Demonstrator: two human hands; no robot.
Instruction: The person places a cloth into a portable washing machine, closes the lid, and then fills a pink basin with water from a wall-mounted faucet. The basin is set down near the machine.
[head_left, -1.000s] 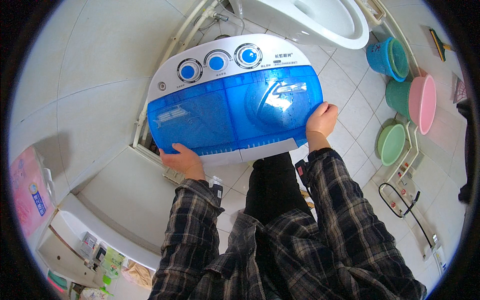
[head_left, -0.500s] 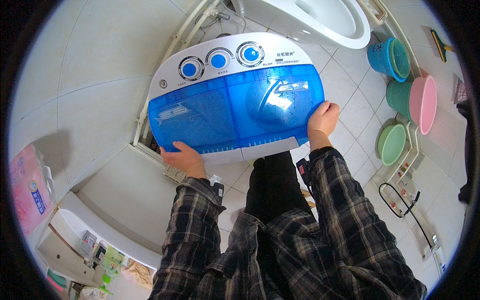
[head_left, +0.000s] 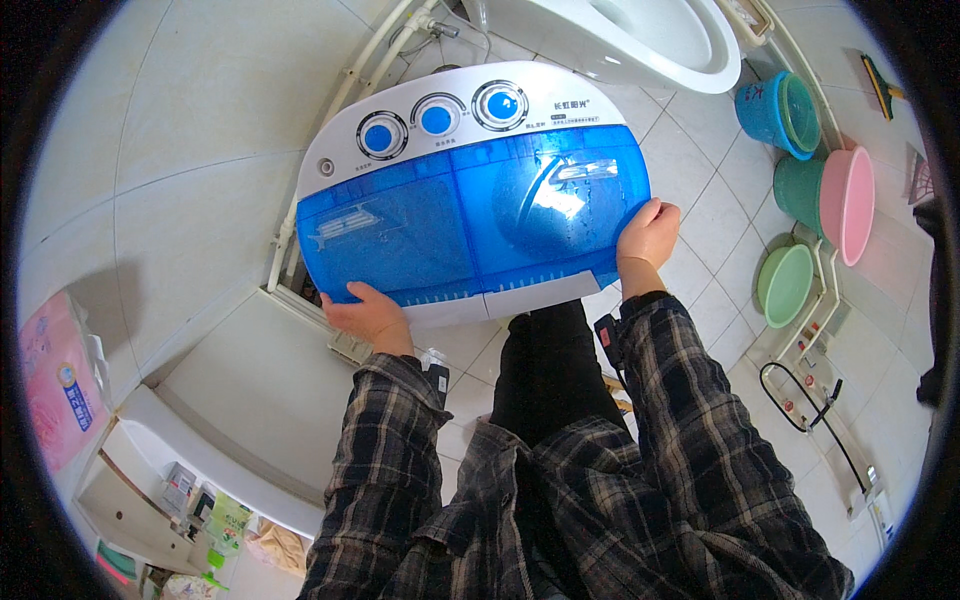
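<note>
A small twin-tub washing machine [head_left: 395,235] is in front of me, with a white control panel, blue round knobs and see-through blue lids. My left hand [head_left: 368,316] grips its near left corner, thumb on top and the other fingers mostly hidden beneath the edge. Around the near right corner is my right hand [head_left: 650,236], its fingers curled against the side and partly hidden. Both lids lie closed. The machine looks turned slightly, its right end farther from me than its left. What lies under it is hidden.
A white ceramic bowl [head_left: 660,45] stands beyond the machine. On the right are a blue bucket [head_left: 752,118], a pink basin [head_left: 850,205], a light green basin [head_left: 786,286] and a black hose [head_left: 765,385]. White pipes [head_left: 283,240] run along the left wall; a pink package [head_left: 62,385] sits lower left.
</note>
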